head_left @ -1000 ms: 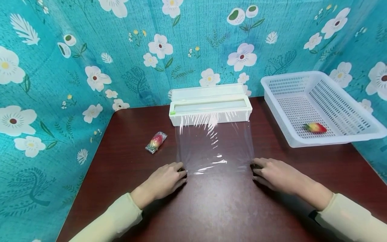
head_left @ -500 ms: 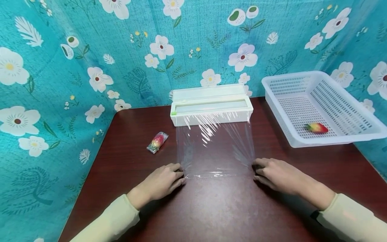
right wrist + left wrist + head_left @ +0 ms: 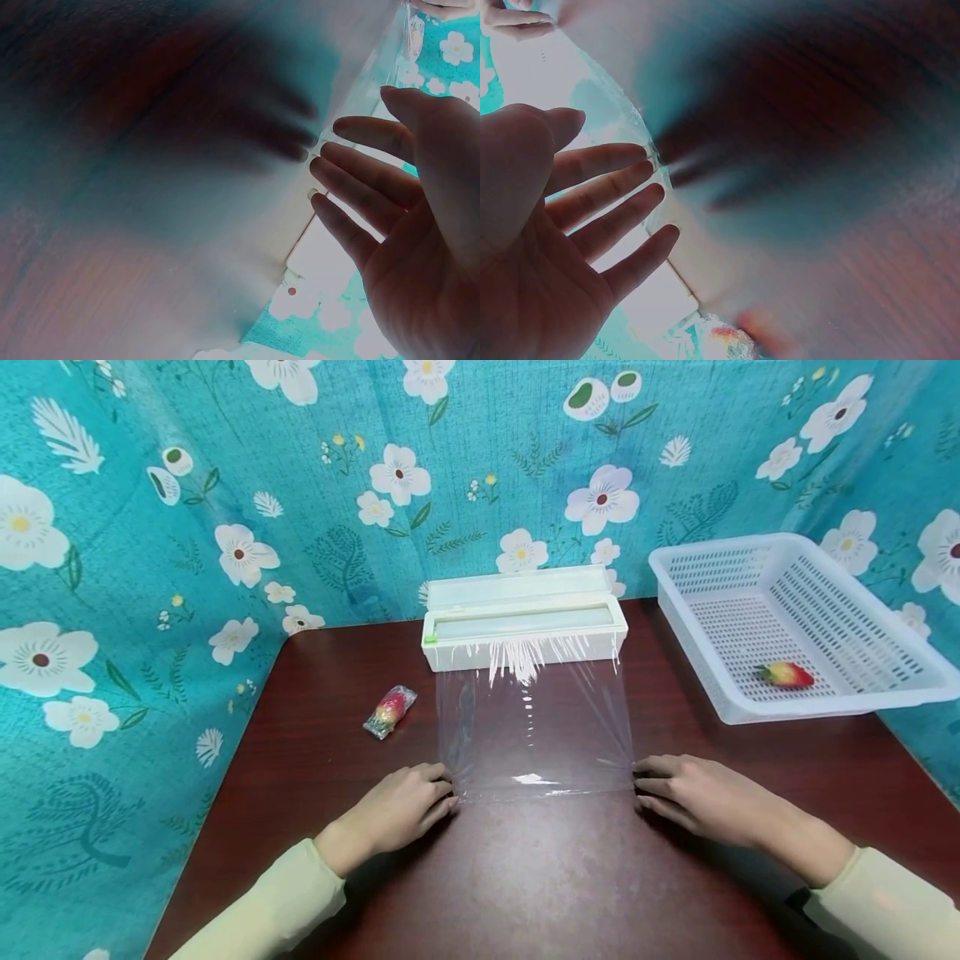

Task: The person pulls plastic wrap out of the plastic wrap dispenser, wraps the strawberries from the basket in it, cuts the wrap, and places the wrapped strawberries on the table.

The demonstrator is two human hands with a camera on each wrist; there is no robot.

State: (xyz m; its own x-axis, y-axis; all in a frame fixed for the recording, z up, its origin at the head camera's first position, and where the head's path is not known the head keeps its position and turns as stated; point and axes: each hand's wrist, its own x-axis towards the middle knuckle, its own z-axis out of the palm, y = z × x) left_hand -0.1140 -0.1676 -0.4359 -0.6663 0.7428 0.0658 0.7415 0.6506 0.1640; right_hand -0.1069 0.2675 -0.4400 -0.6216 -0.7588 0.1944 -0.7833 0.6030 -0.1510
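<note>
A clear sheet of cling film [image 3: 532, 727] stretches toward me from a white film dispenser box [image 3: 525, 647] with its lid raised. At the sheet's near left corner my left hand [image 3: 401, 810] touches the film and table with its fingertips. The left wrist view shows those fingers [image 3: 622, 214] fairly straight and the thumb apart from them. Beside the near right corner is my right hand [image 3: 705, 797], fingertips down at the film's edge. Its fingers [image 3: 364, 187] look extended in the right wrist view, with the thumb away from them. Neither hand pinches the film.
A strawberry wrapped in film [image 3: 390, 712] lies left of the sheet on the dark wooden table [image 3: 525, 877]. At the right stands a white perforated basket [image 3: 705, 652] with a bare strawberry [image 3: 785, 674] inside. Flowered teal cloth [image 3: 337, 510] hangs behind and at both sides.
My right hand has shifted slightly right, and its fingers are spread more. The film's near edge has settled a little closer to me. The left hand has moved slightly left.
</note>
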